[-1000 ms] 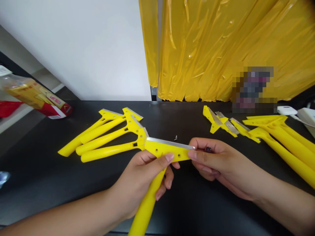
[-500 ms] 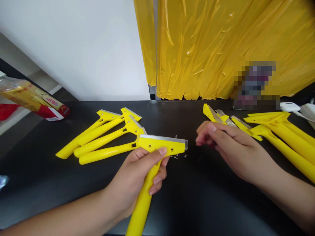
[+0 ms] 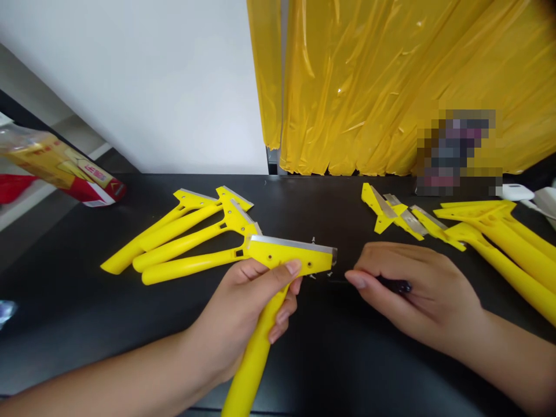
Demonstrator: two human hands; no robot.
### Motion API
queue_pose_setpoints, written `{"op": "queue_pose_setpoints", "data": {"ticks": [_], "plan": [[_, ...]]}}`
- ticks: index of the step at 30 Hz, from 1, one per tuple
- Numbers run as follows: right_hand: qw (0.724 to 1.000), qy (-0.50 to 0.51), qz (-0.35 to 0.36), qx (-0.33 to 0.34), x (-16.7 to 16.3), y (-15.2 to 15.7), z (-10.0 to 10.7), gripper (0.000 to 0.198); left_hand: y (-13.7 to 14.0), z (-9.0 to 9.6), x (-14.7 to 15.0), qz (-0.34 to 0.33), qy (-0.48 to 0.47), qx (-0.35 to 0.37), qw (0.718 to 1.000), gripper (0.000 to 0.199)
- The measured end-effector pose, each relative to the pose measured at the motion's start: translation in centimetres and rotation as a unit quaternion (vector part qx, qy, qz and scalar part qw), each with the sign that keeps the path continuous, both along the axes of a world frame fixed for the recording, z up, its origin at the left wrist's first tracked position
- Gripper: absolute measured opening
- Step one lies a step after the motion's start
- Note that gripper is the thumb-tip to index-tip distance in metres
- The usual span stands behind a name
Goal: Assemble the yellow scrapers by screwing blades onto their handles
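My left hand [image 3: 249, 304] is wrapped round the neck of a yellow scraper [image 3: 254, 370], its thumb pressed on the head. A metal blade edge runs along the top of that head, and two holes show in its face. To the right, my right hand [image 3: 412, 295] is closed round a screwdriver [image 3: 395, 285] with a dark handle; its thin shaft points left towards small screws [image 3: 329, 274] on the table. Its tip is hard to make out. Several more yellow scrapers [image 3: 186, 237] lie fanned out beyond my left hand, blades facing away.
Loose yellow head plates and blades [image 3: 384, 208] lie at the back right, beside yellow handles [image 3: 499, 231]. A white case [image 3: 516, 191] and a blurred-out object [image 3: 456, 150] stand behind them. A red and yellow package [image 3: 65, 168] is at the left edge of the black table [image 3: 347, 359].
My right hand has turned over and come down a little towards me, so the screwdriver's handle and shaft now show. The left hand keeps its hold on the scraper. The view has shifted slightly.
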State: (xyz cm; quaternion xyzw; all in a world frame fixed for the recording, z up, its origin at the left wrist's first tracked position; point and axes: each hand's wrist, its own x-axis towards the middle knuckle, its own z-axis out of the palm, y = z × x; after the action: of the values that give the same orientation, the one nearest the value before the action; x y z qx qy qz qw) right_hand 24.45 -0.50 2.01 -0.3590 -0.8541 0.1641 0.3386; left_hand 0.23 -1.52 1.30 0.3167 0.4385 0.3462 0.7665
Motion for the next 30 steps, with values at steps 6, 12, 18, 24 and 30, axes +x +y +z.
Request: {"op": "queue_pose_setpoints", "data": {"ticks": [6,12,18,24,30], "plan": [[1.000,0.011,-0.021,-0.004,-0.2,0.3,-0.3,0.027,0.2,-0.1,0.1,0.005,0.013,0.005,1.000,0.036],[1.000,0.003,-0.012,-0.007,-0.1,0.4,-0.4,0.026,0.2,-0.2,0.0,0.006,0.019,0.004,1.000,0.036],[1.000,-0.016,-0.007,0.013,0.3,0.1,-0.4,0.022,0.3,-0.2,0.1,0.000,0.018,0.003,1.000,0.036],[0.999,-0.039,-0.005,0.024,0.3,0.1,0.3,0.020,0.4,-0.2,0.2,0.006,0.027,-0.003,1.000,0.035],[0.999,-0.041,-0.014,0.032,0.5,0.0,0.8,0.021,0.3,-0.2,0.1,0.000,0.035,-0.003,0.999,0.035]]}}
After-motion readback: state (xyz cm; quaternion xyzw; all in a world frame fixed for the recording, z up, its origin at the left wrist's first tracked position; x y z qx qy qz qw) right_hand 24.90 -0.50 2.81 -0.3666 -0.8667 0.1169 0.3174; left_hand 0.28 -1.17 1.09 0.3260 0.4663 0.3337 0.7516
